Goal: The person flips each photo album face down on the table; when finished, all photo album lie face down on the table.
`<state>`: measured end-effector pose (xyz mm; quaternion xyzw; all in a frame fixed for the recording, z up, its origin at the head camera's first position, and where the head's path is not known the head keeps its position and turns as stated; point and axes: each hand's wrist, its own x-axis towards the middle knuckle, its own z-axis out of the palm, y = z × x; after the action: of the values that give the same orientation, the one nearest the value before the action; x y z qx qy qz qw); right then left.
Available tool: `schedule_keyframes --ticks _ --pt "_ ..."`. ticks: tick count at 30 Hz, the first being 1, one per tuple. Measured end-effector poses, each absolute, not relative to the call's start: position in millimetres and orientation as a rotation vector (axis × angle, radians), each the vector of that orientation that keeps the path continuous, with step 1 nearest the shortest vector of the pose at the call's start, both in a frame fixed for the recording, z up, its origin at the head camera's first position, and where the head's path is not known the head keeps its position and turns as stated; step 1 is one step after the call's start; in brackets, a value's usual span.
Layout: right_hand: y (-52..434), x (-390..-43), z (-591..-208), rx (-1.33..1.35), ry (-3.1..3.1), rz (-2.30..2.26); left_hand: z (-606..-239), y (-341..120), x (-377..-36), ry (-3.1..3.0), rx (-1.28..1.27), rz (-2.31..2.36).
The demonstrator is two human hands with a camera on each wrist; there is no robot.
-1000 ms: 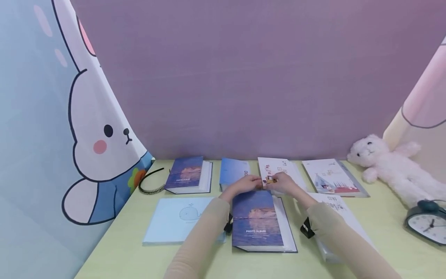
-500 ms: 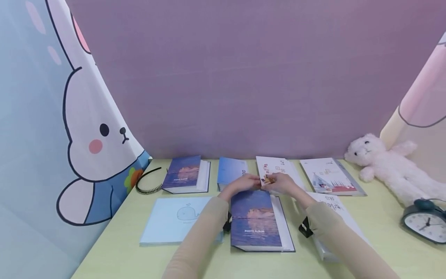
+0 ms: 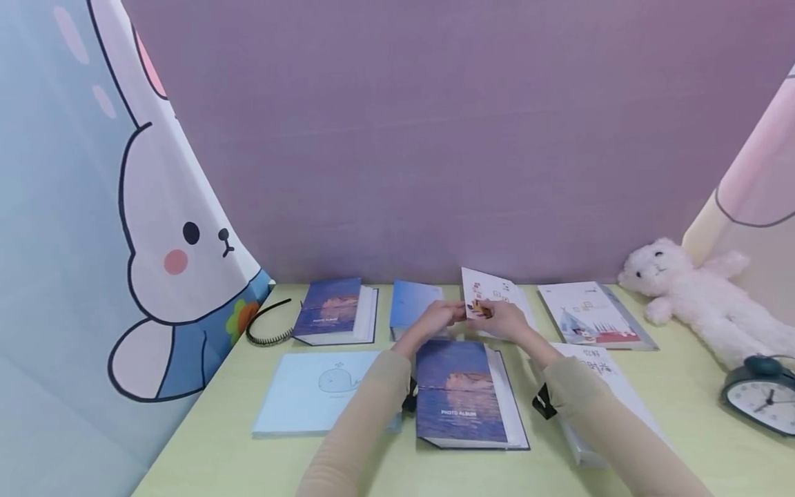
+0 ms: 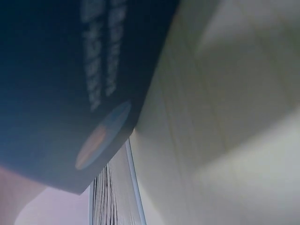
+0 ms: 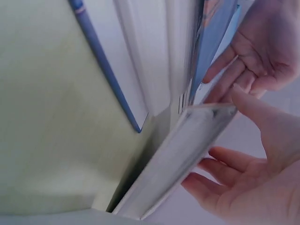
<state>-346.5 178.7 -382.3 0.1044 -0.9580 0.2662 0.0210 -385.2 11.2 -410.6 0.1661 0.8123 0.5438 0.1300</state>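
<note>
At the back middle of the green table (image 3: 211,449), a white album (image 3: 497,290) with small coloured pictures on its cover is tilted up. My right hand (image 3: 491,314) grips its near edge, thumb on top and fingers beneath, as the right wrist view shows (image 5: 243,154). My left hand (image 3: 456,314) holds the album's left edge. The album's thick white edge (image 5: 183,154) fills the right wrist view, with the left hand's fingers (image 5: 253,56) behind it. A dark blue sunset photo album (image 3: 459,390) lies shut under both forearms; its cover (image 4: 70,70) fills the left wrist view.
Around it lie a pale blue whale album (image 3: 317,390), a second sunset album (image 3: 332,307), a light blue album (image 3: 413,304), a white tent album (image 3: 590,314) and another white album (image 3: 596,369). A headband (image 3: 267,324), plush toy (image 3: 695,290) and clock (image 3: 760,397) flank them.
The white album's far side has risen off the table, so it now stands tilted between my hands. Both hands have stayed near its front edge.
</note>
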Motion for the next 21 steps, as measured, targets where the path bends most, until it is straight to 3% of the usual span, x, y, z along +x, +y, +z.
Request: schedule_keyframes --ticks 11,21 --pt "184 -345 -372 0.309 -2.762 0.903 -391 12 -380 2.274 0.597 1.731" --pt "187 -334 -363 0.25 -2.689 1.172 -382 -2 -377 2.318 0.844 1.555"
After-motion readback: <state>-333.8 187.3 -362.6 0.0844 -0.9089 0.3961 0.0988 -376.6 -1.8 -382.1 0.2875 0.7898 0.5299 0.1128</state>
